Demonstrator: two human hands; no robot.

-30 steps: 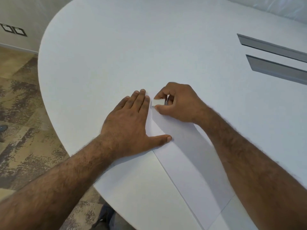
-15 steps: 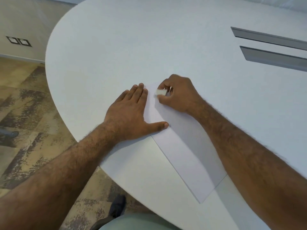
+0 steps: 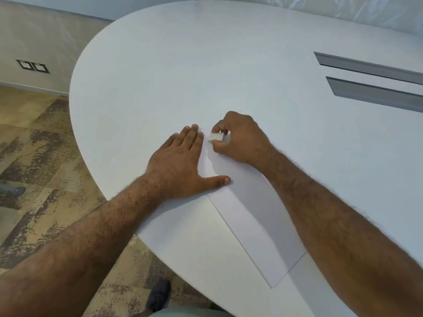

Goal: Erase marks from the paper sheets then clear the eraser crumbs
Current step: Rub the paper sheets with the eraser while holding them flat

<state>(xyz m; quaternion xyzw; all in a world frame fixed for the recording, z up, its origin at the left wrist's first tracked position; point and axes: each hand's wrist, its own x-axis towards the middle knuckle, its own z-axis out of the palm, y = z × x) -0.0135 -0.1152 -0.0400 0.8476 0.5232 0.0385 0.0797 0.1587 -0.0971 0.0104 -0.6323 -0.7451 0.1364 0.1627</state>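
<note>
Erasing is the step we're judging to be in hand. Centre of frame, the right hand (image 3: 240, 139) is pinching a small white rectangular eraser block (image 3: 215, 136) w/ thumb below and curled fingers above, and it looks to be pressing it onto the far end of a white rectangular paper sheet (image 3: 256, 225). The sheet is lying diagonally on the big white rounded tabletop (image 3: 160, 76), running from frame centre down toward lower right. Just left of the eraser, the left hand (image 3: 180, 163) is lying flat on the sheet's left edge, fingers straight and together, thumb spread out along the paper, pinning it. Marks and crumbs: we can't tell, too faint or small vs. the white. Only one sheet is showing.

Next move, as we're reading it: short rubbing strokes w/ the eraser while the flat hand is holding the sheet from sliding or creasing; crumb clearing not yet begun.

Upper right: two grey slots in the tabletop (image 3: 370, 65).
</note>
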